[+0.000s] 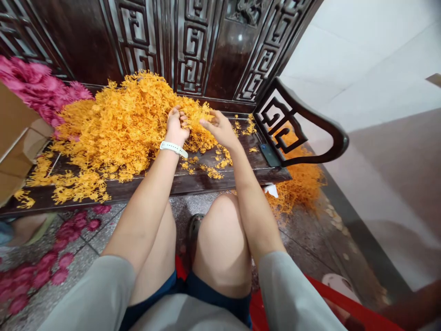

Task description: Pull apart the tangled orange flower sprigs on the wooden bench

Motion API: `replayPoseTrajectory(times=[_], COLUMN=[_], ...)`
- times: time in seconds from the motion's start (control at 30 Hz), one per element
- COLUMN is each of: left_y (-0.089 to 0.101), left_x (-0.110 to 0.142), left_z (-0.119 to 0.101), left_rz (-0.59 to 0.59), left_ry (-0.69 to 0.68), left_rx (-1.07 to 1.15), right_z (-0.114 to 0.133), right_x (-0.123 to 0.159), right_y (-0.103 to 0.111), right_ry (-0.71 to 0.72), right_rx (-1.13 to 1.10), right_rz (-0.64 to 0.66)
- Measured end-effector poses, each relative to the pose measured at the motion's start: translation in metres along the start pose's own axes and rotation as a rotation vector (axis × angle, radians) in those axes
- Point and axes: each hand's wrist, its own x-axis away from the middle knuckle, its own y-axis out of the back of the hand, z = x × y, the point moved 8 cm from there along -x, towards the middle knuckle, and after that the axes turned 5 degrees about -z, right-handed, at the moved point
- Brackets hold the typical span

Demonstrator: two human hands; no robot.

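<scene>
A large heap of yellow-orange plastic flower pieces (124, 124), with thin curling petals, covers much of a dark wooden bench seat. At the heap's right side, my left hand (177, 126), with a white band on its wrist, is turned palm up. Its fingers are curled in on a yellow flower sprig (193, 110), partly hidden among the others. Just to the right, my right hand (220, 128) reaches to the same flowers, thumb and fingers apart. Whether its fingertips touch a piece is unclear. Loose yellow flower bits (212, 172) lie below the hands.
The dark bench (241, 174) has a carved back and a curved armrest (339, 138). A phone (270, 155) lies beside the armrest. Pink flowers (37, 87) and a cardboard box (17, 133) are at left. More pink flowers (67, 230) and an orange pile (299, 184) are on the floor.
</scene>
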Motion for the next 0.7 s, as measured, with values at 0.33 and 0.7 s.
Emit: replayPoseTrajectory(times=[0.33, 0.7], left_y=[-0.022, -0.044], left_x=[0.026, 0.06], left_z=[0.014, 0.053], left_rz=[0.212, 0.361], left_ry=[0.056, -0.098], left_rx=[-0.161, -0.575], right_z=[-0.013, -0.08], right_x=[0.001, 0.002], right_y=[-0.004, 0.019], right_ry=[-0.26, -0.546], right_rx=[-0.391, -0.705], right_rz=[-0.19, -0.606])
